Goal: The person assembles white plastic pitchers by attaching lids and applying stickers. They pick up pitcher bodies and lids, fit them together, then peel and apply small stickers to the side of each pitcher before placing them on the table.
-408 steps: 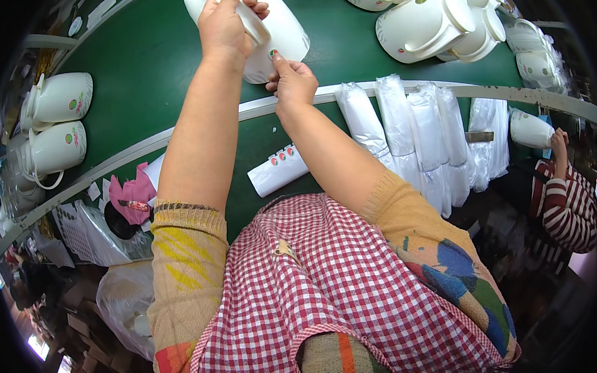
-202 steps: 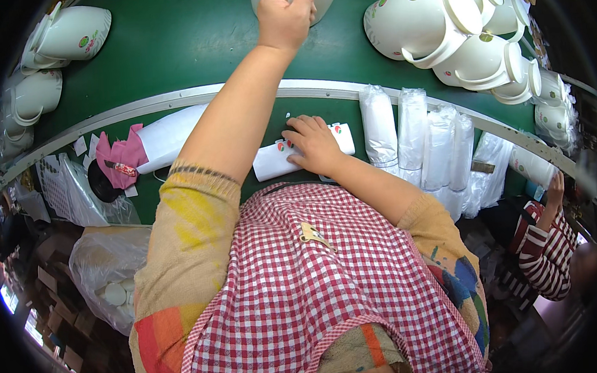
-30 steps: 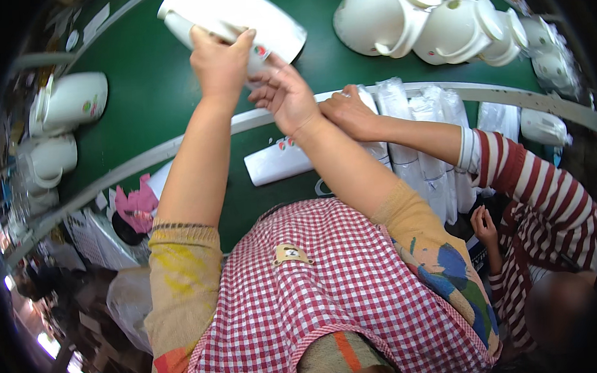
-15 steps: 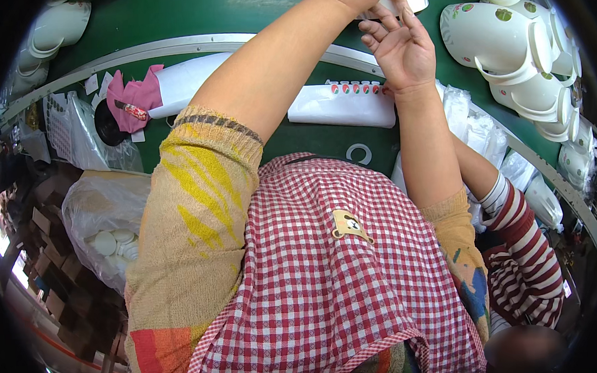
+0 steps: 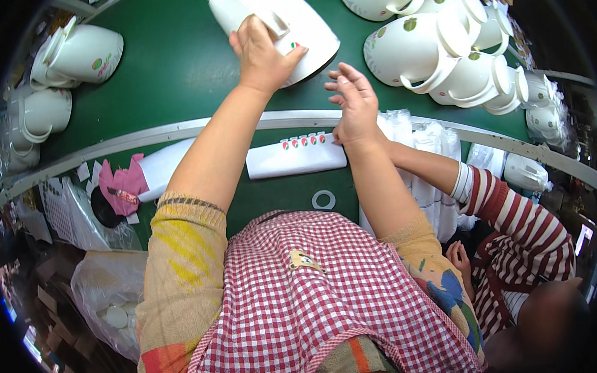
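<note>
A white jug [image 5: 306, 18] lies tilted on the green work surface, its handle toward the upper left. My left hand [image 5: 263, 58] is closed round the handle side, thumb stretched beside a small red-and-green sticker [image 5: 295, 45] on the wall. Just right of the jug's base, my right hand [image 5: 356, 102] is raised with its fingers apart and nothing visible in them. Below my hands, a white paper sheet [image 5: 296, 161] bears a row of round red-and-green stickers along its upper edge. A white ring [image 5: 323, 199], like a tape roll, lies nearer me.
White jugs with printed patterns stand clustered at right [image 5: 399, 49] and left [image 5: 92, 55]. A metal rail [image 5: 141, 139] crosses the surface. A pink cloth [image 5: 124, 182] lies at left, above a plastic bag [image 5: 111, 291] of white discs. A co-worker's striped sleeve [image 5: 509, 209] reaches in from the right.
The view has shifted, bringing the whole jug into sight. My left hand now shows on the jug, with the sticker on its wall. My right hand has come away from it, fingers still apart.
</note>
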A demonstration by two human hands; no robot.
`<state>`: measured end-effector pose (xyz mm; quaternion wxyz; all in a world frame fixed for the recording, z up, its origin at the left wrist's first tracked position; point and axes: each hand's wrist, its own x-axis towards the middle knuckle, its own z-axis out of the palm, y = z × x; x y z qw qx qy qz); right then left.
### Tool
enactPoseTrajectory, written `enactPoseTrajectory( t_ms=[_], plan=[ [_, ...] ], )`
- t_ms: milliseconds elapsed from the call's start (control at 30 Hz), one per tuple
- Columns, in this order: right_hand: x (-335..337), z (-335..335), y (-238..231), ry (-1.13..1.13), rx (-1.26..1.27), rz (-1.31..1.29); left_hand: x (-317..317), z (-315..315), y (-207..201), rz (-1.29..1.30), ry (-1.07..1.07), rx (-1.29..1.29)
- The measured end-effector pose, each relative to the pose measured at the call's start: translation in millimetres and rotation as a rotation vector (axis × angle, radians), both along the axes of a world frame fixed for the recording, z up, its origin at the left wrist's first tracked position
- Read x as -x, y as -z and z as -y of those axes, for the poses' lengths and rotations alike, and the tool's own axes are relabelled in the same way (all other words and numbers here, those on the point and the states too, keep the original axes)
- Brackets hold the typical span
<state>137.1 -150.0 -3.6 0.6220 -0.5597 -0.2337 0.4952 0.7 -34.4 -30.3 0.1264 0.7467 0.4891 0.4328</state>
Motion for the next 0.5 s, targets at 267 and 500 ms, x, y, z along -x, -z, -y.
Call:
enactPoseTrajectory(
  t_ms=[267,500],
  plan=[
    [-1,83,28,-0.449,-0.056,0.423,-4,9,-28,0.441,0.113,0.452],
    [-21,150,65,-0.563,0.277,0.934,0,44,-70,0.457,0.157,0.614]
  ],
)
